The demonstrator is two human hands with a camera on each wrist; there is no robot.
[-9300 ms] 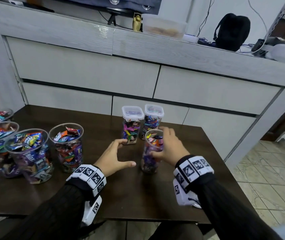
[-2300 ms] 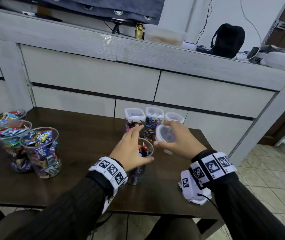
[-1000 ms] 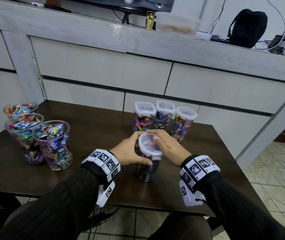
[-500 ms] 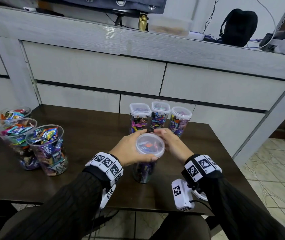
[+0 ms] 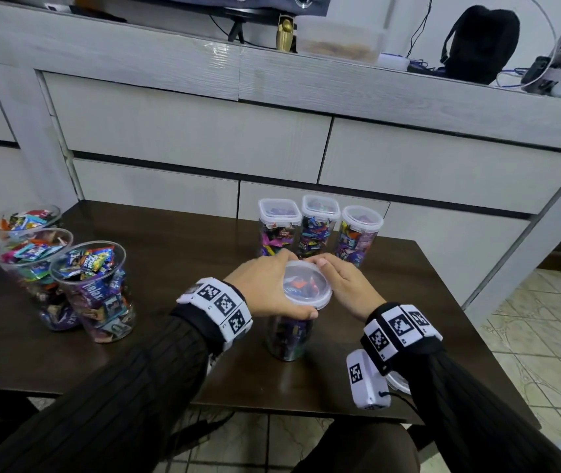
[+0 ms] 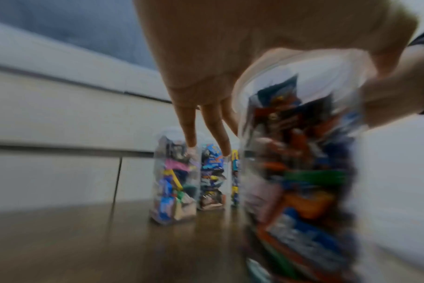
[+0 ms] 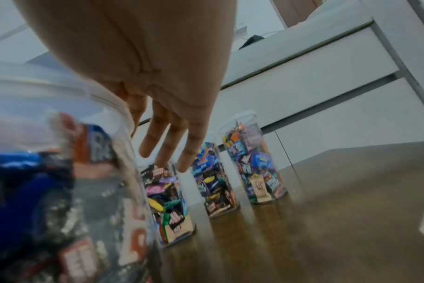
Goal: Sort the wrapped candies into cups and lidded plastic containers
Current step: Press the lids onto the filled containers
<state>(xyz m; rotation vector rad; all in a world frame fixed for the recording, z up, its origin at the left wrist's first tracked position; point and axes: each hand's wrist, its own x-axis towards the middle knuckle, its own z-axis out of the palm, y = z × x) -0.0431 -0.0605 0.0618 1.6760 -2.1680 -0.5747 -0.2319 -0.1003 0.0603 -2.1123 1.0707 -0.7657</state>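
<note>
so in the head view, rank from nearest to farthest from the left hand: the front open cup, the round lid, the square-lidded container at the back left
1. round lid: right at the left hand, fingers wrapped round its rim.
2. square-lidded container: just behind the hand, back row's left end.
3. front open cup: off to the left.

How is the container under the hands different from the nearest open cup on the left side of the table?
The container has a round lid on top; the cup has none, and its candies show above the rim. The container looks narrower than the cup. The left hand and right hand are on the container's lid; nothing touches the cup. Both are clear plastic, upright on the dark table, and hold wrapped candies.
</note>
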